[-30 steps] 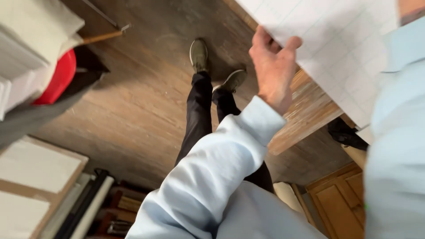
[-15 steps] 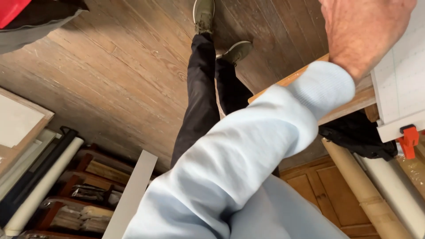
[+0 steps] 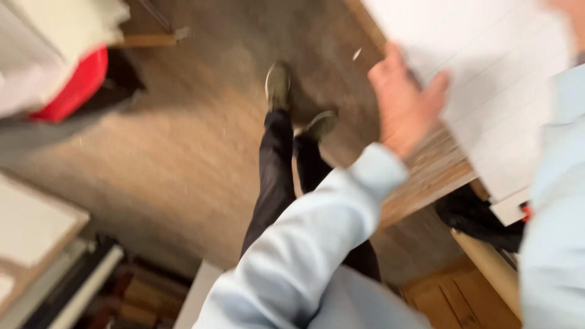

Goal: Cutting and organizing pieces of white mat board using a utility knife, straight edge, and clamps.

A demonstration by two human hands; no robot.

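The picture is blurred. My left hand (image 3: pixel 403 103) reaches forward from a light blue sleeve and grips the left edge of a large white gridded sheet (image 3: pixel 487 91), thumb on top of it. The sheet lies on a wooden tabletop (image 3: pixel 426 176). My right arm, also in a light blue sleeve, runs up the right edge of the view. Only a sliver of my right hand (image 3: pixel 570 12) shows at the top right corner, over the sheet, and its fingers are hidden. My dark trousers and olive shoes (image 3: pixel 279 85) stand on the wooden floor below.
A red object (image 3: pixel 76 88) sits under white material at the top left. White boards (image 3: pixel 30 225) and rolled tubes lean at the bottom left. A cardboard tube (image 3: pixel 487 268), a dark bag (image 3: pixel 475 216) and a wooden cabinet (image 3: pixel 445 298) lie under the table.
The view tipped down toward the shelves and table underside, then swung back up. My left hand stays at the white sheet's left edge.
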